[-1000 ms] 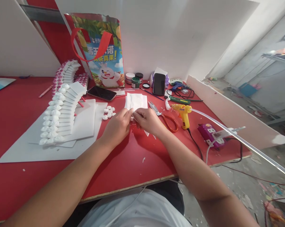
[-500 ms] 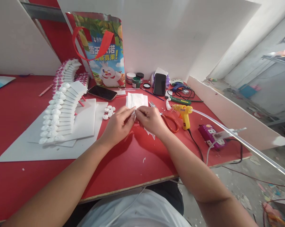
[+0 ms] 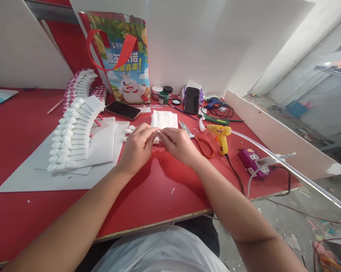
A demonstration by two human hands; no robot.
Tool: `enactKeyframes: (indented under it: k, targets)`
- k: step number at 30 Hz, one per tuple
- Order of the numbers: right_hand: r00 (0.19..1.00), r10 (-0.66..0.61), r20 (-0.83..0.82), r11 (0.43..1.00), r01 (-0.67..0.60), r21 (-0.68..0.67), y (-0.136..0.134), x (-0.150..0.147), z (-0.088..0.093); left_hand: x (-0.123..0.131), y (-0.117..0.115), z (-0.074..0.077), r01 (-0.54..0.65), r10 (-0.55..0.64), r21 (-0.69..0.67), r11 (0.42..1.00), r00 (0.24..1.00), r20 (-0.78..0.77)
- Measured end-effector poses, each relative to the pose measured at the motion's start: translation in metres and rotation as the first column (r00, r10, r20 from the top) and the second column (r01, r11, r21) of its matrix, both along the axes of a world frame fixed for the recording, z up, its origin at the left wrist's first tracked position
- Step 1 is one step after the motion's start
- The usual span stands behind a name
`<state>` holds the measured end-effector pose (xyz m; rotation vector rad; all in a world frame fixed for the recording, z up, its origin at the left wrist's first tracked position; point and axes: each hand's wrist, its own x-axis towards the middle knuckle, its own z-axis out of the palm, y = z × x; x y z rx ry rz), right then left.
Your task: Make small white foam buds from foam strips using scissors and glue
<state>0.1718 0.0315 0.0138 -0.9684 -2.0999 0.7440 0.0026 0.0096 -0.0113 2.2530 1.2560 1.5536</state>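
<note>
My left hand point(image 3: 138, 147) and my right hand point(image 3: 177, 145) meet fingertip to fingertip over the red table. Both are closed in a pinch on a small white paper strip point(image 3: 159, 132), mostly hidden by the fingers. Just beyond them lies a stack of folded white paper point(image 3: 162, 118). Small white rolled paper flowers point(image 3: 128, 131) sit beside my left hand, partly covered by it. Scissors with orange handles point(image 3: 205, 147) rest to the right of my right hand, blades pointing away.
White flowers on strips point(image 3: 67, 134) lie on foam boards point(image 3: 102, 147) at left. A yellow glue gun point(image 3: 221, 138) and a purple can-like object point(image 3: 253, 164) stand right. Phones point(image 3: 122, 110), paint jars point(image 3: 163, 98) and a printed bag point(image 3: 125, 60) line the back.
The strip's jagged white end that showed below my right hand is out of sight. My fingertips have moved slightly up and left, and my left hand covers more of the small flowers.
</note>
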Motion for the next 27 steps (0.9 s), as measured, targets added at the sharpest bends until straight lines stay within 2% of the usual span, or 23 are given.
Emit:
enactKeyframes:
  k: [2,3,4,5,7,8,9,10,12,17,20,23,25,27]
  targets:
    - [0.999,-0.003,-0.051,0.985,-0.006,-0.175,-0.001,-0.001,0.004,0.001,0.000,0.001,-0.027,0.027,0.013,1.000,0.999,-0.030]
    - [0.994,0.000,-0.106,0.955,-0.032,-0.296,-0.001,-0.001,0.005,0.001,0.000,0.001,-0.037,0.037,-0.001,0.999,0.999,-0.028]
    - [0.984,-0.005,-0.180,0.900,-0.074,-0.430,-0.001,-0.001,0.007,0.001,-0.001,0.002,-0.047,0.047,-0.029,0.998,0.999,-0.015]
    - [0.965,-0.022,-0.263,0.819,-0.133,-0.557,0.000,-0.001,0.009,0.001,-0.001,0.002,-0.057,0.058,-0.065,0.996,0.998,0.005]
    - [0.909,-0.098,-0.405,0.621,-0.262,-0.739,0.004,0.000,0.010,0.000,-0.002,0.003,-0.067,0.075,-0.138,0.988,0.996,0.054]
    - [0.883,-0.139,-0.449,0.535,-0.314,-0.784,0.005,0.001,0.010,0.000,-0.002,0.004,-0.063,0.076,-0.166,0.984,0.994,0.076]
    - [0.862,-0.171,-0.478,0.474,-0.353,-0.807,0.007,0.002,0.009,0.000,-0.002,0.004,-0.056,0.075,-0.187,0.981,0.993,0.094]
    - [0.844,-0.195,-0.500,0.435,-0.383,-0.815,0.009,0.002,0.008,0.001,-0.002,0.004,-0.048,0.072,-0.204,0.978,0.992,0.108]
    - [0.808,-0.226,-0.544,0.407,-0.429,-0.806,0.010,0.004,0.005,0.001,-0.003,0.004,-0.034,0.066,-0.230,0.973,0.989,0.131]
    - [0.752,-0.240,-0.614,0.394,-0.503,-0.769,0.012,0.006,0.001,0.000,-0.002,0.005,-0.003,0.053,-0.277,0.961,0.983,0.175]
    - [0.756,-0.211,-0.620,0.439,-0.493,-0.751,0.011,0.006,0.003,-0.001,-0.002,0.005,0.009,0.050,-0.293,0.956,0.980,0.194]
    - [0.807,-0.187,-0.560,0.590,-0.364,-0.721,0.008,0.004,0.006,-0.001,-0.002,0.006,0.023,0.057,-0.329,0.944,0.971,0.233]
    - [0.866,-0.192,-0.461,0.734,-0.185,-0.654,0.004,0.001,0.006,0.000,-0.003,0.006,0.032,0.069,-0.356,0.934,0.961,0.266]
    - [0.908,-0.231,-0.350,0.856,0.018,-0.517,0.000,-0.004,0.006,0.002,-0.005,0.006,0.031,0.079,-0.365,0.931,0.956,0.282]
